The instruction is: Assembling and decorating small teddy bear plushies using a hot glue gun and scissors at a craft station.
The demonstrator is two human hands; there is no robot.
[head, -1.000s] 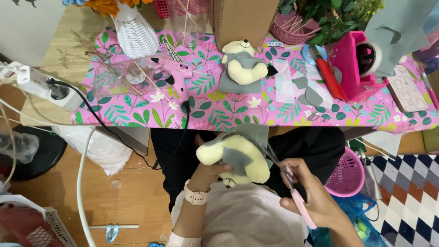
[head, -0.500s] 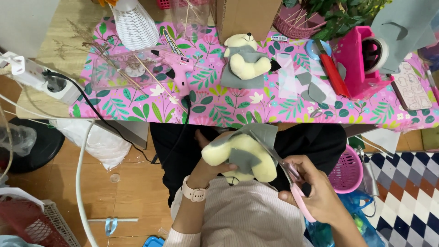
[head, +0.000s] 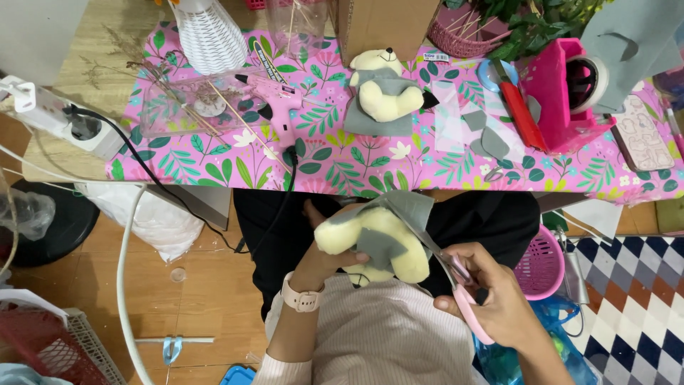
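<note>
Left hand: the left hand (head: pixel 324 258), a pale pink watch (head: pixel 301 298) on its wrist, closes around the pale yellow plush toy (head: pixel 376 242), fingers wrapped under its body.
Toy position: held above the lap, below the table edge, tilted, grey felt fabric (head: pixel 410 214) draped over its upper side.
Right hand: the right hand (head: pixel 491 299) grips the pink-handled scissors (head: pixel 459 285), fingers through the loops; blades point up-left and meet the grey felt just beside the toy. Whether the blades are parted, cannot tell.
Table: pink leaf-print tablecloth (head: pixel 342 160); a second cream plush toy with grey wrap (head: pixel 385 93) lies at its middle, on a grey felt piece.
Left of that: a pink glue gun (head: pixel 274 89), black cord trailing off the edge.
Right of that: loose grey felt cut-outs (head: pixel 484 132), a red-handled utility knife (head: pixel 519 107), a pink tape dispenser (head: pixel 570 93).
Far left: a white power strip (head: pixel 60 117).
</note>
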